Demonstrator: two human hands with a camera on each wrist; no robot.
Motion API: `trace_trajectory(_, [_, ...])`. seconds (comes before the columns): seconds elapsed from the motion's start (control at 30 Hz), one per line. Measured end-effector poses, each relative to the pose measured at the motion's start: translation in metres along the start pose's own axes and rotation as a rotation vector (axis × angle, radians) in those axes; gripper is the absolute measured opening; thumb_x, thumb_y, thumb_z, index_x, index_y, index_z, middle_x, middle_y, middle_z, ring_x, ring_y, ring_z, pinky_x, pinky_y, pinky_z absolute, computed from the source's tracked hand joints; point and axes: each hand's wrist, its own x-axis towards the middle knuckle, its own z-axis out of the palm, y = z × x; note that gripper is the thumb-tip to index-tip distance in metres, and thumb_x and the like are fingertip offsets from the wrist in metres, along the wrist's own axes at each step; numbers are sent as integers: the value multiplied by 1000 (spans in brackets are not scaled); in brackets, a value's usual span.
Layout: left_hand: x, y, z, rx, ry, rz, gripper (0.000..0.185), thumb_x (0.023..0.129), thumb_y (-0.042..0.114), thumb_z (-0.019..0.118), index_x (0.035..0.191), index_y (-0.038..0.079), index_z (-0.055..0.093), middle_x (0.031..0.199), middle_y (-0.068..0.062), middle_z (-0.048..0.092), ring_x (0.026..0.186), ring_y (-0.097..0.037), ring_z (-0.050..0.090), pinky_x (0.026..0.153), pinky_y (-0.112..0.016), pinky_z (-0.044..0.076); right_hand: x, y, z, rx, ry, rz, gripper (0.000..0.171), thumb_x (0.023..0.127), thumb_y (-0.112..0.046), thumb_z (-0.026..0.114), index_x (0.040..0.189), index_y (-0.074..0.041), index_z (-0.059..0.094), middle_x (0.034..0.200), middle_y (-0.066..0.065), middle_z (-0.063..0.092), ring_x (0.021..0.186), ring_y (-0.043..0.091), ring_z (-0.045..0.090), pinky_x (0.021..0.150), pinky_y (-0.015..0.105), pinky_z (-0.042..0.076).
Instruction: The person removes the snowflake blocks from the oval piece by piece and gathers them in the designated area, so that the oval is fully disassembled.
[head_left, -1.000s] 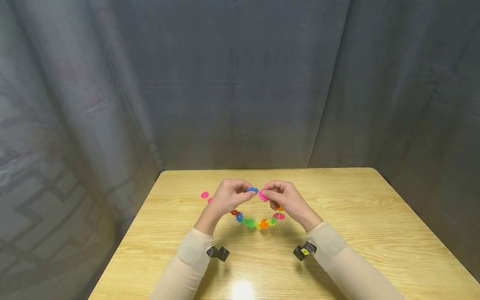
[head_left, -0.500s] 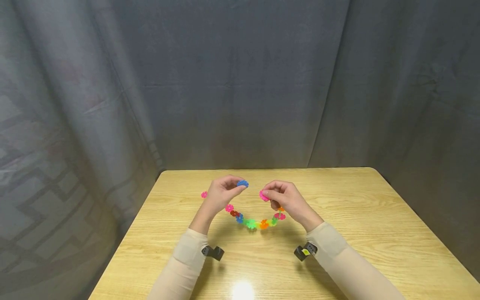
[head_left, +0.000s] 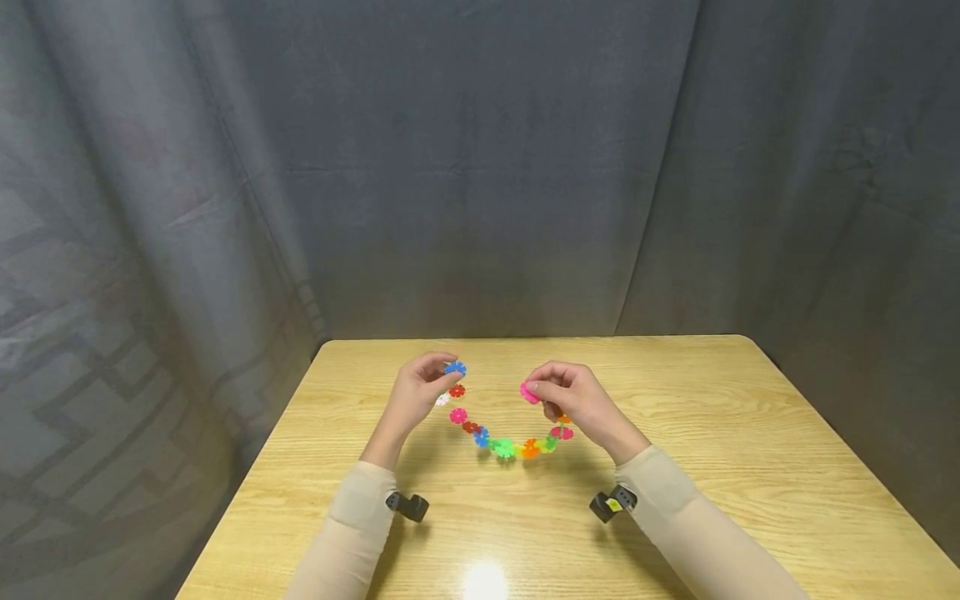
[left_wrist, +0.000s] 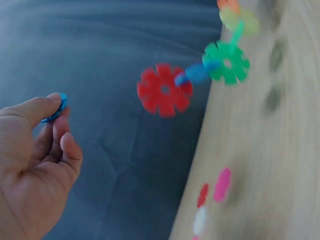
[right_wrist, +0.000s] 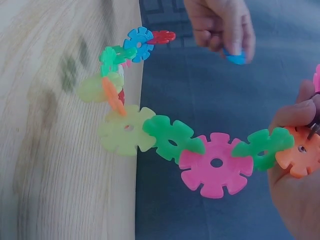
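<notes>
My left hand [head_left: 442, 377] pinches a single blue flower-shaped disc [head_left: 454, 367] between thumb and fingers above the wooden table [head_left: 750, 467]. In the left wrist view the blue disc [left_wrist: 56, 107] sits at the fingertips of that hand [left_wrist: 47, 125]. My right hand [head_left: 542, 392] pinches a pink disc [head_left: 528, 392] at one end of a chain of coloured discs [head_left: 504, 447]. The chain sags in an arc toward the left hand and ends in a free red disc [left_wrist: 164, 91]. In the right wrist view the right hand [right_wrist: 302, 127] holds the chain's orange disc [right_wrist: 299, 152].
Loose red [head_left: 457, 391], white [head_left: 442, 399] and pink [head_left: 458, 415] discs lie on the table below the left hand. A grey curtain [head_left: 480, 167] hangs behind and around the table. A bright light reflection [head_left: 485, 579] shows near the front edge.
The blue disc was touching the pink disc in my right hand. My left hand has drawn it away to the left. The right hand and chain have hardly moved.
</notes>
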Motion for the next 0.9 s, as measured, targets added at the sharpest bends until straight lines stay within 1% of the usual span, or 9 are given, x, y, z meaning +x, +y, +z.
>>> trace_trajectory(0.07, [-1,-7,-4,14,-28,-41,27,89,23,75,112,10,71,90,-2,70,81,-22,63,69,-35,54,0,0,0,-5,3,5,24,92,-23,70,100,-1,69,89,24,62,56,17,46,54,26,43])
trace_trajectory(0.13, [-2,-15,-7,19,-68,-83,27,89,22,74,112,7,72,94,-3,72,86,-25,65,74,-39,55,0,-1,-1,-9,4,7,24,93,-23,70,100,-1,68,88,21,63,56,17,46,54,26,43])
trace_trajectory(0.23, [-5,-24,-11,64,-143,-171,25,91,23,72,111,8,72,97,-2,72,91,-28,65,79,-46,54,0,-1,-1,-13,7,8,23,93,-22,69,100,0,68,86,15,64,57,17,46,54,26,43])
trace_trajectory(0.37, [-10,-36,-15,196,-250,-256,23,95,24,67,112,10,73,103,-1,70,92,-23,64,82,-48,53,1,0,-2,-7,0,3,23,94,-22,68,100,0,67,86,18,63,57,18,46,53,26,42])
trace_trajectory(0.5, [-14,-46,-18,309,-307,-273,20,97,21,63,111,11,74,109,0,69,92,-16,63,80,-38,53,2,0,-1,17,-22,-14,24,95,-22,67,101,1,66,86,17,64,57,18,46,53,27,42])
trace_trajectory(0.6, [-15,-48,-20,330,-323,-288,19,97,18,62,109,11,74,107,-1,69,85,-14,59,73,-33,51,4,-1,-1,29,-38,-30,24,95,-22,66,102,1,66,85,12,65,57,18,47,53,27,42])
trace_trajectory(0.7, [-16,-49,-22,332,-346,-296,18,96,14,62,107,9,75,103,-3,69,71,-14,52,62,-30,46,4,-1,-1,22,-48,-52,24,96,-21,65,103,1,66,85,11,65,57,19,48,53,28,43])
trace_trajectory(0.83, [-16,-47,-22,348,-394,-297,18,94,11,62,105,7,75,99,-3,69,67,-14,49,60,-29,44,5,-1,-2,20,-56,-69,23,96,-20,64,104,1,66,85,12,64,58,19,49,53,30,44])
trace_trajectory(0.9, [-16,-46,-22,358,-418,-299,18,93,10,63,105,6,75,95,-3,69,67,-14,52,60,-29,46,5,0,-2,25,-59,-74,23,96,-20,64,105,1,66,85,11,65,58,19,50,53,29,45])
